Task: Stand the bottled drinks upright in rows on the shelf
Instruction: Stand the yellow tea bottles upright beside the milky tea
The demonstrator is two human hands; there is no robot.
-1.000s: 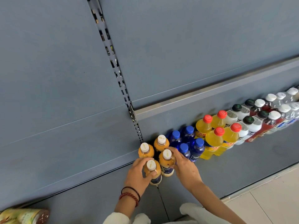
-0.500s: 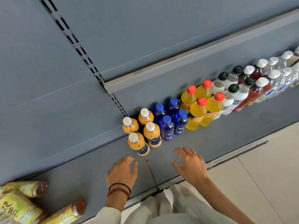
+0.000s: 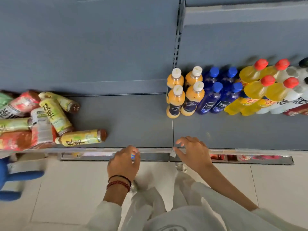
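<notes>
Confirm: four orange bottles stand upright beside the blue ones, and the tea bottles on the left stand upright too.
Wrong: the head view shows the tea bottles lying piled on their sides. The orange bottles do stand upright beside the blue bottles.

Looks like a shop aisle: grey metal display shelf (image 3: pixel 141 127) just ahead of the left hand (image 3: pixel 123 161) and right hand (image 3: pixel 193 152), slotted upright (image 3: pixel 177 39) farther beyond the right hand, price-label rail (image 3: pixel 93 154) along the edge beneath both, branded drink bottles (image 3: pixel 216 97) ranked by kind right of them, tiled floor (image 3: pixel 66 189) below.
</notes>
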